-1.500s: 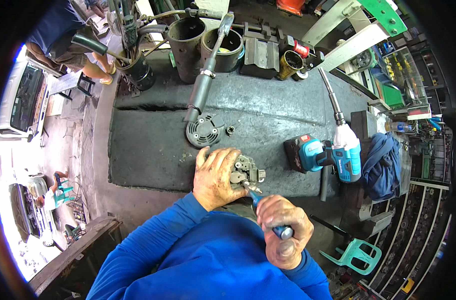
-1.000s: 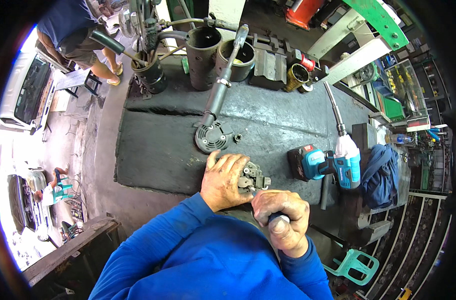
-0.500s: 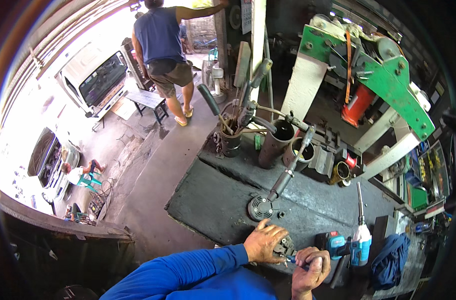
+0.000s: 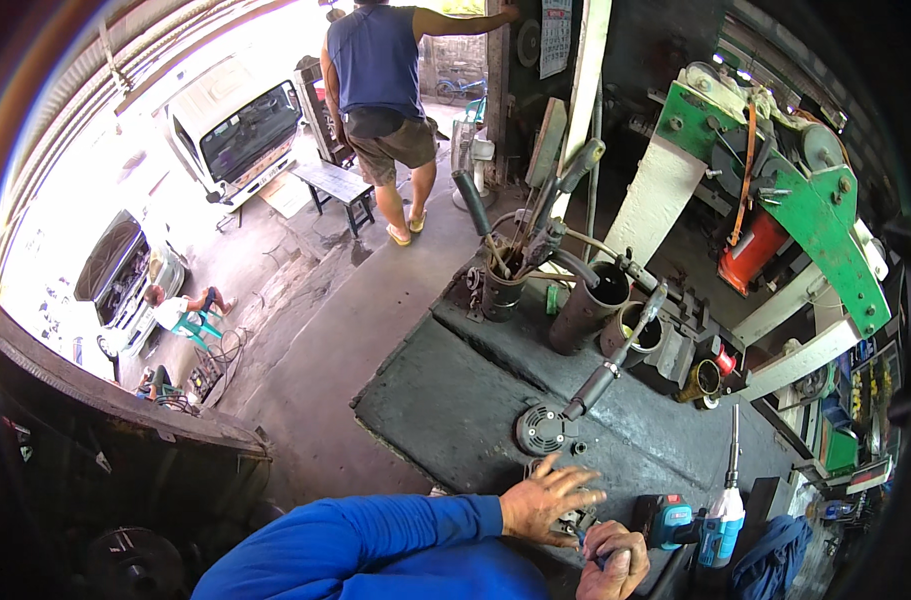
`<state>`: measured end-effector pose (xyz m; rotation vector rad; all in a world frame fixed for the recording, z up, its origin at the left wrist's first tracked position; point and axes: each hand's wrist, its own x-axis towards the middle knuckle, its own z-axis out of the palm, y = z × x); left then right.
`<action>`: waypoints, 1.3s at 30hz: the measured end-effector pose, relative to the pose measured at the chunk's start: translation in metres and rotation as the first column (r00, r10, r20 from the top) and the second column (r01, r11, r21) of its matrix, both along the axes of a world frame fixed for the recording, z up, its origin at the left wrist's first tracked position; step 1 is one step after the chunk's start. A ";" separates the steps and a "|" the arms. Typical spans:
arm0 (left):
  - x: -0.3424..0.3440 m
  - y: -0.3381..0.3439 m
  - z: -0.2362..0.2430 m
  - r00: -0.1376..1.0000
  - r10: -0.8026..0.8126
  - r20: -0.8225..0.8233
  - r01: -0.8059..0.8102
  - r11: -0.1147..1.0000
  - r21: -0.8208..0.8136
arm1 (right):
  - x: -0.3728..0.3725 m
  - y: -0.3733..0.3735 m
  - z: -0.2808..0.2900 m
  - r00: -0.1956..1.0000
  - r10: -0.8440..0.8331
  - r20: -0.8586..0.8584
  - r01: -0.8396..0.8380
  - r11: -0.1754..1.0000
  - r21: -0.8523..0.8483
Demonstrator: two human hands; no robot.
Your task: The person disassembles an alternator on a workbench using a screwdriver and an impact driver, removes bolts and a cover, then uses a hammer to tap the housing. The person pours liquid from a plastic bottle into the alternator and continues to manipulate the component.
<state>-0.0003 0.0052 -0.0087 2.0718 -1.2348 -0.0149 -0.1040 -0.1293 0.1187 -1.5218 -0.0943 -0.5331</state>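
Observation:
My left hand (image 4: 543,505) is spread over a grey metal component (image 4: 575,522) near the bench's front, fingers apart and thumb low beside it. My right hand (image 4: 614,562) is closed around a blue-handled screwdriver (image 4: 597,548) pointing toward that component; its tip is hidden. Just beyond lie a slotted round cover (image 4: 541,428) and a small nut-like piece (image 4: 579,448). A long dark bar tool (image 4: 590,390) angles over the cover. Right of my hands is a teal impact wrench (image 4: 717,535) with a long socket extension.
Dark bench top (image 4: 415,400) holds pipe containers (image 4: 572,325) with tools along its back. Green-and-white frame (image 4: 810,230) stands at right, blue cloth (image 4: 770,560) below it. A standing person (image 4: 375,70) is on the walkway; a seated person (image 4: 173,312) is near parked vehicles (image 4: 220,130) at left.
My view has swung up and leftward, so the bench sits lower and further right, showing more doorway. My left fingers have spread apart; my right hand still holds the screwdriver.

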 end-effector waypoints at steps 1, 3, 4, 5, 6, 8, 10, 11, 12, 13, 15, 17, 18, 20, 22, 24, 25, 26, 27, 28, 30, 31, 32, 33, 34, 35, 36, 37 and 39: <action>0.000 -0.001 -0.002 0.997 -0.060 0.039 0.063 0.995 -0.084 | 0.000 -0.001 0.005 0.998 0.017 -0.059 -0.017 1.000 -0.004; 0.005 -0.006 -0.007 0.969 -0.228 0.091 0.242 0.949 -0.203 | 0.003 -0.004 0.013 0.996 0.045 -0.074 -0.050 0.997 -0.064; 0.008 -0.008 -0.009 0.945 -0.305 0.114 0.325 0.912 -0.249 | 0.005 -0.005 0.018 0.995 0.059 -0.081 -0.066 0.993 -0.095; 0.008 -0.009 -0.012 0.948 -0.307 0.088 0.319 0.893 -0.317 | 0.005 -0.007 0.025 0.984 0.062 -0.164 -0.085 0.987 -0.138; 0.010 -0.010 -0.014 0.944 -0.319 0.083 0.328 0.889 -0.318 | 0.006 -0.008 0.030 0.988 0.052 -0.147 -0.082 0.976 -0.204; 0.012 -0.010 -0.018 0.930 -0.363 0.063 0.364 0.877 -0.315 | 0.008 -0.011 0.038 0.993 0.023 -0.116 -0.061 0.941 -0.334; 0.011 -0.009 -0.021 0.929 -0.369 0.035 0.364 0.890 -0.274 | 0.008 -0.014 0.040 0.993 0.075 -0.094 -0.092 0.976 -0.196; 0.010 -0.009 -0.022 0.927 -0.374 0.027 0.368 0.894 -0.254 | 0.007 -0.014 0.039 0.991 0.103 -0.083 -0.112 0.987 -0.114; 0.009 -0.009 -0.023 0.932 -0.360 0.039 0.358 0.899 -0.250 | 0.006 -0.015 0.037 0.989 0.128 -0.068 -0.131 0.991 -0.032; 0.008 -0.009 -0.023 0.936 -0.349 0.052 0.351 0.904 -0.245 | 0.005 -0.016 0.033 0.988 0.150 -0.049 -0.150 0.989 0.004; 0.008 -0.008 -0.022 0.949 -0.304 0.087 0.316 0.911 -0.265 | 0.003 -0.013 0.025 0.989 0.135 -0.056 -0.134 0.991 0.014; 0.010 -0.008 -0.020 0.944 -0.320 0.079 0.329 0.910 -0.251 | 0.001 -0.005 0.017 0.998 0.018 -0.053 -0.019 1.000 -0.019; 0.010 -0.007 -0.018 0.940 -0.334 0.072 0.341 0.906 -0.250 | 0.001 0.001 0.015 0.998 -0.037 -0.059 0.038 0.999 0.023; 0.012 -0.006 -0.014 0.934 -0.348 0.073 0.356 0.905 -0.232 | 0.002 0.011 0.010 0.994 -0.109 -0.013 0.110 0.993 0.045; 0.014 -0.006 -0.010 0.937 -0.343 0.064 0.346 0.894 -0.284 | 0.003 0.019 0.007 0.974 -0.223 0.033 0.223 0.975 -0.006; 0.014 -0.006 -0.005 0.945 -0.327 0.028 0.322 0.908 -0.267 | 0.006 0.017 0.006 0.968 -0.248 0.037 0.247 0.969 0.027; 0.015 -0.005 -0.003 0.945 -0.326 0.021 0.321 0.915 -0.246 | 0.008 0.014 0.006 0.963 -0.268 0.037 0.264 0.960 0.089; 0.016 -0.006 -0.001 0.942 -0.334 0.032 0.332 0.916 -0.226 | 0.010 0.007 0.006 0.983 -0.178 0.038 0.176 0.983 0.055; 0.018 -0.007 0.001 0.937 -0.350 0.025 0.345 0.908 -0.238 | 0.013 -0.002 0.006 0.996 -0.085 0.038 0.085 0.996 0.020; 0.020 -0.006 0.003 0.934 -0.356 0.016 0.349 0.905 -0.242 | 0.017 -0.009 0.007 0.999 0.019 0.035 -0.018 1.000 -0.007; 0.023 -0.008 0.006 0.928 -0.373 -0.001 0.359 0.896 -0.263 | 0.025 -0.016 0.009 0.986 0.161 0.043 -0.159 0.985 -0.062; 0.024 -0.008 0.008 0.928 -0.373 -0.008 0.357 0.894 -0.270 | 0.028 -0.016 0.011 0.984 0.176 0.041 -0.174 0.983 -0.057; 0.027 -0.008 0.009 0.921 -0.391 -0.004 0.375 0.887 -0.269 | 0.032 -0.016 0.013 0.984 0.173 0.052 -0.170 0.984 -0.052; 0.028 -0.008 0.009 0.921 -0.390 -0.029 0.370 0.894 -0.252 | 0.035 -0.014 0.015 0.987 0.154 0.038 -0.154 0.988 -0.010; 0.029 -0.008 0.009 0.915 -0.403 -0.032 0.383 0.889 -0.252 | 0.037 -0.014 0.016 0.987 0.160 0.019 -0.160 0.987 -0.007; 0.030 -0.008 0.008 0.909 -0.416 -0.027 0.396 0.882 -0.256 | 0.040 -0.014 0.016 0.986 0.167 0.005 -0.167 0.986 -0.009; 0.031 -0.007 0.006 0.911 -0.410 -0.037 0.387 0.885 -0.260 | 0.041 -0.015 0.015 0.983 0.183 -0.003 -0.183 0.983 -0.011; 0.031 -0.006 0.004 0.913 -0.408 -0.015 0.386 0.876 -0.288 | 0.041 -0.014 0.016 0.976 0.218 -0.019 -0.218 0.976 0.013; 0.031 -0.005 0.000 0.910 -0.414 0.009 0.402 0.879 -0.256 | 0.043 -0.013 0.017 0.982 0.186 0.042 -0.185 0.982 -0.039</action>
